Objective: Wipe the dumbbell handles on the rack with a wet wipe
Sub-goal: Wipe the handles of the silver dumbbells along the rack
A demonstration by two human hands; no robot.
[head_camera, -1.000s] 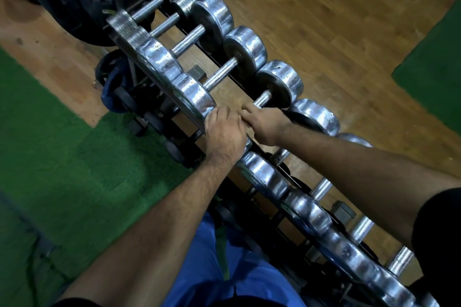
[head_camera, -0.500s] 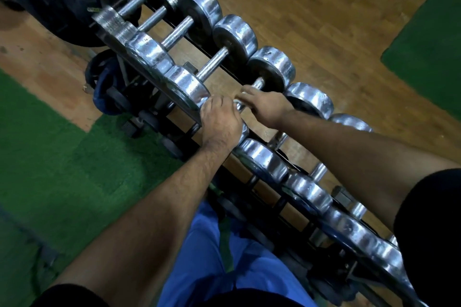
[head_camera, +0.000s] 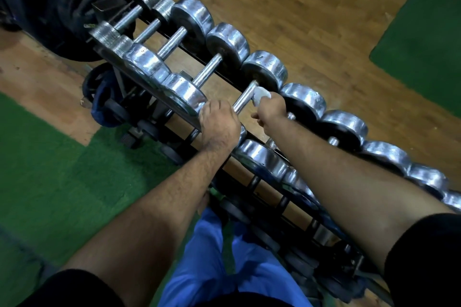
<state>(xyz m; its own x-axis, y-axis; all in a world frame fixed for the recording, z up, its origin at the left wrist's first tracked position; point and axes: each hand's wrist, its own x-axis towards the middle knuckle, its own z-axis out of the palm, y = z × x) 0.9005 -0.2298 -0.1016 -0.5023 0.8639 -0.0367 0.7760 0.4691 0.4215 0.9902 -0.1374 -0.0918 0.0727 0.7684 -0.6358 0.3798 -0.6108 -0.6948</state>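
Now | step: right hand [head_camera: 270, 111] pinches wet wipe [head_camera: 262, 94] on handle [head_camera: 245, 97], 12 o'clock of left hand [head_camera: 219, 124] clenched on dumbbell end | next: probably rub along bar.

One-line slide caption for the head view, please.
Right hand rubs wet wipe along dumbbell handle; left hand steadies it.
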